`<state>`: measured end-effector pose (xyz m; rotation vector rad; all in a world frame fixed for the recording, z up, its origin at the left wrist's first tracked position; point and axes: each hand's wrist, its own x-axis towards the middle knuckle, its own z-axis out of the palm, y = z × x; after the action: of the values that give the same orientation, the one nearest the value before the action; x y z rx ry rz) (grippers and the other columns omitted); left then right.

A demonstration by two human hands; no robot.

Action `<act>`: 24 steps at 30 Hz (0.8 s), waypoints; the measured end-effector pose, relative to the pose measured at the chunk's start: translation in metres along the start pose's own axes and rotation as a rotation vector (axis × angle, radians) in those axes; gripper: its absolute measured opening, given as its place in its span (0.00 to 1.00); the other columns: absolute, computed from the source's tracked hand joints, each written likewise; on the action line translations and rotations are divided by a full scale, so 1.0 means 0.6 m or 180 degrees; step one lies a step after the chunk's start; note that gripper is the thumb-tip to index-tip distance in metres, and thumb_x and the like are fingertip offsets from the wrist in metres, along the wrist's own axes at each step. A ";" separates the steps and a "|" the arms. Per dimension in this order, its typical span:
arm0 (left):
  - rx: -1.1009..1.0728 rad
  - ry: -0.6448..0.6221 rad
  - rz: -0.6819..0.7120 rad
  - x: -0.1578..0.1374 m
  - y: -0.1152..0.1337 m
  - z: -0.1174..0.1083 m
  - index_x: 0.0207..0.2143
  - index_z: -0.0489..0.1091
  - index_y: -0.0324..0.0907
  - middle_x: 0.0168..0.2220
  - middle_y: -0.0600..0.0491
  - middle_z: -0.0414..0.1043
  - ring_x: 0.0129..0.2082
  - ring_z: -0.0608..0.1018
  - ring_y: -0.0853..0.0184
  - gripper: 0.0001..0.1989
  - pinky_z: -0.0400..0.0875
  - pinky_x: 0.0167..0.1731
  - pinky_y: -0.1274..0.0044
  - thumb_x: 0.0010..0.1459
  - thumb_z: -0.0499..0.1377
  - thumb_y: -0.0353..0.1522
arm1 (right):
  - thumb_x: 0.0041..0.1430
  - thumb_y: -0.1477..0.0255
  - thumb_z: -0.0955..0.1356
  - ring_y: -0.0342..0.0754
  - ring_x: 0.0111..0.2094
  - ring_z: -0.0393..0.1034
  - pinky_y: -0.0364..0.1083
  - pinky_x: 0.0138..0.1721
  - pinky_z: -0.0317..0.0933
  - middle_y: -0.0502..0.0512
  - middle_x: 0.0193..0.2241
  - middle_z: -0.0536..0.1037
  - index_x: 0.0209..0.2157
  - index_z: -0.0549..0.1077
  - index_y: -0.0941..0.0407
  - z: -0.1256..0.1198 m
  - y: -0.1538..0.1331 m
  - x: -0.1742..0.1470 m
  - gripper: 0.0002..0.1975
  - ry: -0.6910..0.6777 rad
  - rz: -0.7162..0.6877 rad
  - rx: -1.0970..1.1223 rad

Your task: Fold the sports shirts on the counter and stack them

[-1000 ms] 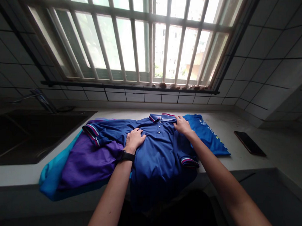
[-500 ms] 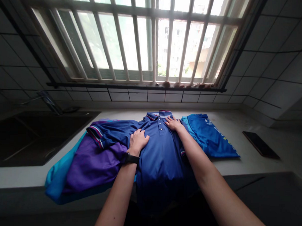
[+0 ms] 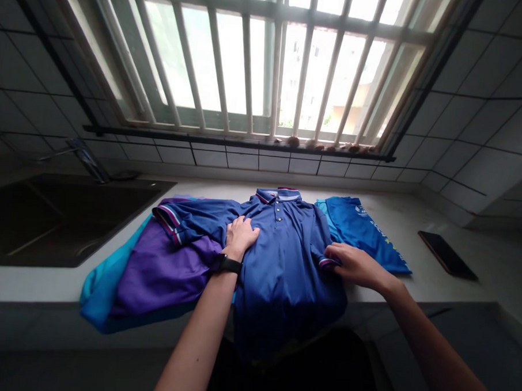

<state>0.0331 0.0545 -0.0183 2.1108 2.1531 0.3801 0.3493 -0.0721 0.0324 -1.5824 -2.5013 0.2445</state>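
Note:
A navy polo shirt is spread front side up over the counter, its collar toward the window and its lower part hanging over the front edge. My left hand, below a black wristband, lies on the shirt's chest near the left sleeve with its fingers stretched out. At the right sleeve, my right hand has its fingers closed on the striped cuff. Purple and turquoise clothing lies under the left sleeve. Right of the polo is a folded blue garment with white print.
A dark sink with a faucet is at the left of the white counter. A dark phone lies at the right. Behind stands a barred window, with small brown objects along its sill.
My right hand has moved from the shirt's collar area down and right to the sleeve cuff and gripped it. My left hand stays on the chest. The camera view has shifted slightly.

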 end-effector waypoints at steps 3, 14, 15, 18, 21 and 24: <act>0.0033 -0.0055 0.0024 -0.002 0.000 -0.004 0.64 0.70 0.37 0.69 0.40 0.64 0.69 0.66 0.54 0.27 0.60 0.66 0.67 0.65 0.51 0.37 | 0.56 0.79 0.65 0.51 0.40 0.76 0.47 0.44 0.67 0.55 0.40 0.80 0.41 0.79 0.53 -0.006 0.036 -0.004 0.14 0.1167 0.0322 0.0139; 0.0031 -0.0064 0.0010 -0.002 0.000 -0.006 0.64 0.70 0.39 0.69 0.41 0.64 0.69 0.66 0.54 0.28 0.60 0.66 0.67 0.65 0.51 0.37 | 0.53 0.79 0.63 0.55 0.56 0.75 0.55 0.58 0.68 0.55 0.55 0.79 0.45 0.84 0.49 -0.031 0.098 -0.088 0.24 0.0591 -0.0174 0.0435; 0.0033 -0.0065 0.0007 -0.001 0.000 -0.006 0.64 0.71 0.39 0.69 0.41 0.64 0.69 0.66 0.54 0.27 0.60 0.66 0.67 0.65 0.51 0.37 | 0.54 0.77 0.63 0.55 0.56 0.74 0.54 0.59 0.67 0.54 0.56 0.79 0.47 0.83 0.49 -0.033 0.098 -0.089 0.24 0.0424 -0.0120 0.0611; 0.0032 -0.0062 -0.0005 -0.001 0.000 -0.007 0.64 0.71 0.39 0.69 0.41 0.64 0.69 0.67 0.54 0.27 0.60 0.66 0.66 0.65 0.51 0.37 | 0.61 0.71 0.62 0.57 0.53 0.76 0.54 0.58 0.67 0.59 0.52 0.82 0.50 0.81 0.53 -0.031 0.104 -0.068 0.21 0.0818 0.0933 0.0668; 0.0042 -0.0017 0.0015 -0.002 0.000 -0.007 0.63 0.71 0.38 0.69 0.40 0.65 0.68 0.68 0.53 0.27 0.60 0.66 0.65 0.65 0.52 0.37 | 0.63 0.63 0.66 0.60 0.45 0.79 0.53 0.50 0.71 0.64 0.44 0.84 0.49 0.80 0.58 -0.020 0.120 -0.024 0.19 0.0757 0.2001 0.0552; 0.0051 0.0009 0.0024 -0.003 0.000 -0.007 0.63 0.71 0.39 0.68 0.40 0.66 0.68 0.67 0.53 0.27 0.61 0.66 0.66 0.65 0.52 0.37 | 0.61 0.64 0.69 0.59 0.44 0.80 0.50 0.46 0.71 0.61 0.40 0.85 0.44 0.82 0.58 -0.016 0.141 0.018 0.15 0.0360 0.1746 0.0736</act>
<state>0.0321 0.0525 -0.0141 2.1288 2.1575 0.3682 0.4210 -0.0260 0.0232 -2.0721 -1.8314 0.4767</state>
